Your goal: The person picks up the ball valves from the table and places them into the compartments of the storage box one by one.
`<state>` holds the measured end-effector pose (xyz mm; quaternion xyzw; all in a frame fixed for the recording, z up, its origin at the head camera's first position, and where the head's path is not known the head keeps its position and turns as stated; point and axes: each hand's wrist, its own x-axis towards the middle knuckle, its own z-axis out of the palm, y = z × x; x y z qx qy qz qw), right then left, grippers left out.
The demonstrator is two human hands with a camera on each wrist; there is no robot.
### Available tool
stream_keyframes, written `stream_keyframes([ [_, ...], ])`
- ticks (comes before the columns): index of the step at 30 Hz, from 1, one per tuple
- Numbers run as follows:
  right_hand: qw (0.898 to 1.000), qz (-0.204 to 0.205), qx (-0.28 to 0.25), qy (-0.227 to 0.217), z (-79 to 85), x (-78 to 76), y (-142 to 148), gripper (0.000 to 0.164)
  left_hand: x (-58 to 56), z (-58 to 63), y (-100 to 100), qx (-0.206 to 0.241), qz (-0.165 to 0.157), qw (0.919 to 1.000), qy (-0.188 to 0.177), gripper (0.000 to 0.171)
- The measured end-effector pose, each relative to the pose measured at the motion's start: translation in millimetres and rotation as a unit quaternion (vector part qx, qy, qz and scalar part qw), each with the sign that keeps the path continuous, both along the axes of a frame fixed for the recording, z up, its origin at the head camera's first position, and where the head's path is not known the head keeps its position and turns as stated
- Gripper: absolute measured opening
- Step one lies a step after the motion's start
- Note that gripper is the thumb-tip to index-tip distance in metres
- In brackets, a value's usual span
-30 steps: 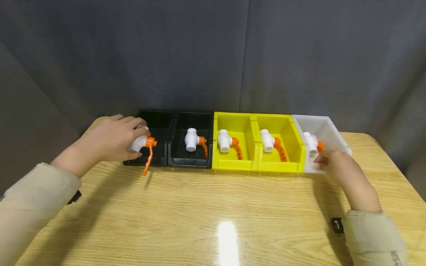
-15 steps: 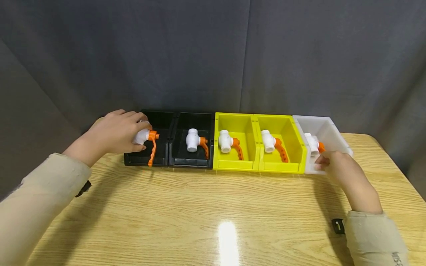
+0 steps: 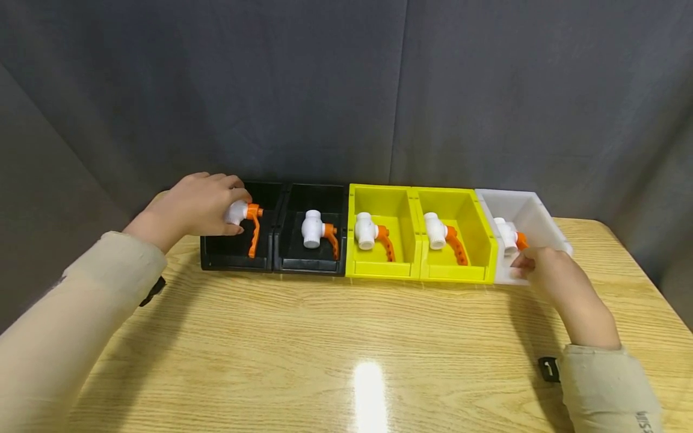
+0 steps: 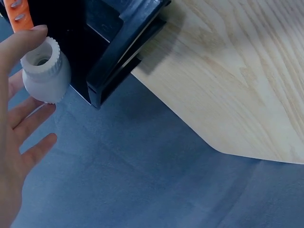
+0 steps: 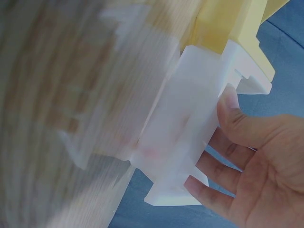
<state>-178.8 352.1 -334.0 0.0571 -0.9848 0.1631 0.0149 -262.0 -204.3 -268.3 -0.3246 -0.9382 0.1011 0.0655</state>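
In my left hand (image 3: pixel 197 203) is a white ball valve (image 3: pixel 236 213) with an orange lever (image 3: pixel 254 234), tilted over the leftmost black bin (image 3: pixel 238 261). The left wrist view shows the thumb near the lever's base and the fingers behind the valve body (image 4: pixel 46 80). On the far right, my right hand (image 3: pixel 557 278) grips the front edge of the white bin (image 3: pixel 533 213). Its thumb lies on the bin's rim in the right wrist view, with the other fingers curled at the front wall (image 5: pixel 185 109). Another white valve (image 3: pixel 506 236) lies in that bin, its lever partly hidden.
Between the hands stand a second black bin (image 3: pixel 310 264) and two yellow bins (image 3: pixel 383 270), side by side. Each holds a white valve (image 3: pixel 311 230) with an orange lever. A wooden table (image 3: pixel 303 349) carries the row, and a dark curtain (image 3: pixel 325 90) hangs behind.
My left hand has moved right and away from me with the valve, from the black bin's front edge to over its inside. The right hand has stayed at the white bin.
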Motion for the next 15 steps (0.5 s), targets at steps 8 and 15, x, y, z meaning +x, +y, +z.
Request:
stream_keyframes([
  [8,1.000,-0.002,0.005,0.003,0.8,0.3,-0.2,0.004,-12.7,-0.1,-3.9,0.007,0.047,0.9986,-0.025,0.051],
  [15,1.000,0.000,0.006,0.002,1.0,-0.2,-0.3,0.004,-19.6,-2.3,-1.9,0.008,0.054,0.9978,-0.038,0.049],
])
